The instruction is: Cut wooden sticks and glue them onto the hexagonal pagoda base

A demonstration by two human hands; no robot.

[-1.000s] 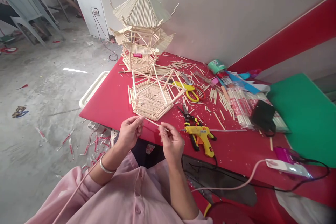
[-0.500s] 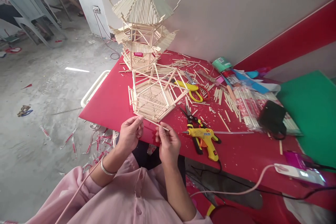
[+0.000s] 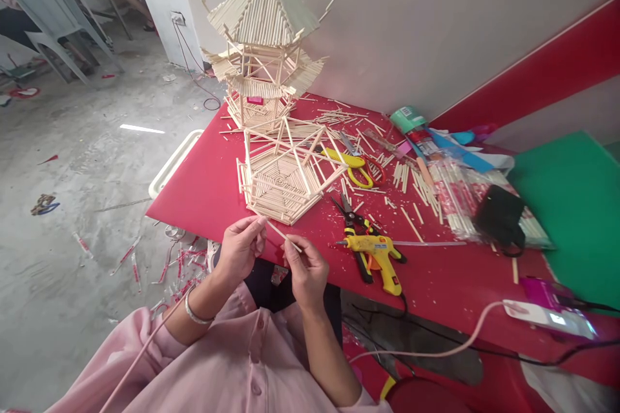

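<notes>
A thin wooden stick is pinched at its two ends, one by my left hand and the other by my right hand. It slants down to the right, just off the table's front edge. Right beyond my hands stands a six-sided frame of sticks, with a floor of sticks laid in rings and upright posts joined by rails. Behind it rises a stick pagoda with two roofs. To the right of my right hand lie a yellow glue gun and black-and-yellow cutters.
Loose cut sticks litter the red table. Yellow-handled scissors, bagged sticks, a black object and a green board lie to the right. A pink cable runs to a white device. Torn wrappers cover the floor.
My right hand has moved slightly left and down along the stick, which now tilts more steeply. My left hand has barely moved.
</notes>
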